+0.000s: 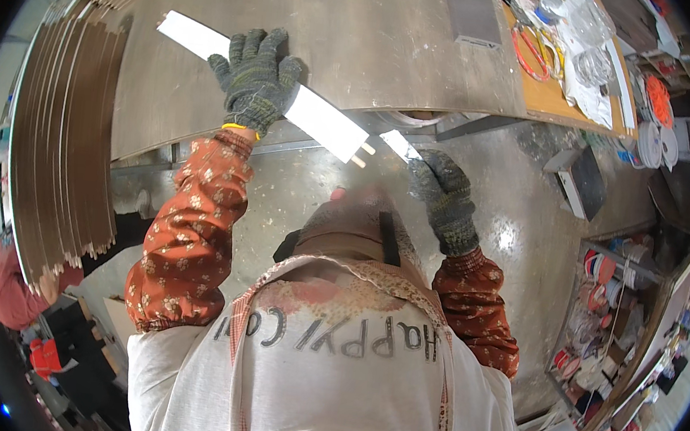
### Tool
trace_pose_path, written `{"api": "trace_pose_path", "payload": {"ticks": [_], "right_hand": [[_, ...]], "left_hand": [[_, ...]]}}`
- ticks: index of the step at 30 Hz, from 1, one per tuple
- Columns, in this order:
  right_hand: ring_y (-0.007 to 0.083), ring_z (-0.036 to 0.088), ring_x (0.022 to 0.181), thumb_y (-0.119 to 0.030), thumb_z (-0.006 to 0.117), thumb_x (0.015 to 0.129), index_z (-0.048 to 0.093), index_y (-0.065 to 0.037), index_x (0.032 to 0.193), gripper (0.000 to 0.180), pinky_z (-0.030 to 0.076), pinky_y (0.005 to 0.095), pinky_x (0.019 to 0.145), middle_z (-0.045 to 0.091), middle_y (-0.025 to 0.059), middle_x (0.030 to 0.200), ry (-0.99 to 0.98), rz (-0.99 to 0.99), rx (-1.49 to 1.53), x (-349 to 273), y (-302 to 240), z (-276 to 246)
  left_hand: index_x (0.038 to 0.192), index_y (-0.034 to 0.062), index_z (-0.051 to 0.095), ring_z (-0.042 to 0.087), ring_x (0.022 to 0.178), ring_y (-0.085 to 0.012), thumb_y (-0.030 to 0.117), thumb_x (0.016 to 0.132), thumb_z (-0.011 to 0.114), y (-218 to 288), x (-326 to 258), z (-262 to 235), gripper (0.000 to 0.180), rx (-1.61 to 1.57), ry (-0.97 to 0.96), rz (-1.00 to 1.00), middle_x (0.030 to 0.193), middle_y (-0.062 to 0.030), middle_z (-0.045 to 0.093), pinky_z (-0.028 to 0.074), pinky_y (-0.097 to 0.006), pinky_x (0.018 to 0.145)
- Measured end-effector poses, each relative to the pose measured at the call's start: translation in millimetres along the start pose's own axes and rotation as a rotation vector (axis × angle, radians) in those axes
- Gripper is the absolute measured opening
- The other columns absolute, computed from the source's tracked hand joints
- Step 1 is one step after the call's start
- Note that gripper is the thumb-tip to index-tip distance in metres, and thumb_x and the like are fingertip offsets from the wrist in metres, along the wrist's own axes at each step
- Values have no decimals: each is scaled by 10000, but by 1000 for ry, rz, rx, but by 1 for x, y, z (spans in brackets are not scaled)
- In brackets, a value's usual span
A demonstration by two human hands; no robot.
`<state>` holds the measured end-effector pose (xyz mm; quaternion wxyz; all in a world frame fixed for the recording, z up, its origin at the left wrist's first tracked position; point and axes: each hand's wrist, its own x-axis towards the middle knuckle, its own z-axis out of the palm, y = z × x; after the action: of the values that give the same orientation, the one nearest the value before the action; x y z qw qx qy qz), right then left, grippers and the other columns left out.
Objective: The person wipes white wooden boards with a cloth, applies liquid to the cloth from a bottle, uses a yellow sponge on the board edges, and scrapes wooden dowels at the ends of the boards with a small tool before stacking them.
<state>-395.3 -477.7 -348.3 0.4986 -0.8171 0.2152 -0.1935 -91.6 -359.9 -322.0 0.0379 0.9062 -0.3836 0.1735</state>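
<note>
A long white board [329,124] lies slantwise across the near edge of the worktable, its near right end jutting past the edge. Two short wooden dowels [363,156] stick out of that end. My left hand [258,78], in a dark grey-green knit glove, lies flat across the board with its fingers spread. My right hand [445,194], gloved alike, is off the table's edge, right of the dowels. Its closed fingers grip a small flat whitish, shiny strip [400,145], like a scraper blade; the part inside the glove is hidden. The strip and the board are apart.
Stacked brown panels [66,130] line the left side. At the far right of the worktable [338,24] are a dark block [474,16], red-handled scissors [530,54] and plastic bottles. A cluttered shelf [601,315] stands at right. Another person [18,284] is behind the panels.
</note>
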Motion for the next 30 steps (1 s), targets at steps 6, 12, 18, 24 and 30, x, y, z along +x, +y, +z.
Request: {"api": "trace_pose_path", "payload": {"ticks": [6, 12, 18, 24, 30], "right_hand": [[301, 611, 888, -80, 617, 844, 632, -47, 1094, 253, 498, 372, 759, 619, 129, 1025, -13, -240, -171, 17, 11, 10], [301, 623, 841, -124, 601, 877, 640, -44, 1055, 200, 500, 368, 724, 639, 134, 977, -86, 35, 152, 31, -5, 9], [300, 618, 942, -14, 657, 758, 634, -55, 1094, 339, 519, 369, 794, 619, 116, 1092, -31, -490, -382, 27, 27, 0], [301, 608, 983, -10, 666, 719, 633, -89, 1124, 414, 516, 385, 811, 609, 123, 1109, -96, -320, -152, 30, 30, 10], [298, 603, 927, -108, 658, 779, 637, -86, 1100, 322, 484, 408, 794, 607, 105, 1111, 26, -588, -362, 38, 33, -2]], "left_hand": [[1252, 199, 554, 406, 1256, -306, 372, 808, 574, -13, 0, 10, 477, -149, 21, 42, 1273, -62, 534, 180, -592, 1069], [1199, 190, 589, 465, 1194, -296, 352, 780, 608, -18, -2, 10, 449, -193, 88, 88, 1207, -55, 578, 228, -526, 1070], [1194, 184, 607, 488, 1182, -306, 269, 802, 641, -11, -1, -1, 403, -205, 83, 103, 1213, -53, 599, 279, -483, 1046], [1197, 174, 612, 494, 1169, -313, 258, 803, 640, -11, 1, -3, 404, -218, 60, 115, 1206, -69, 605, 294, -461, 1039], [1173, 161, 619, 503, 1147, -304, 262, 782, 644, -15, 0, 4, 405, -231, 108, 139, 1174, -64, 614, 301, -456, 1026]]}}
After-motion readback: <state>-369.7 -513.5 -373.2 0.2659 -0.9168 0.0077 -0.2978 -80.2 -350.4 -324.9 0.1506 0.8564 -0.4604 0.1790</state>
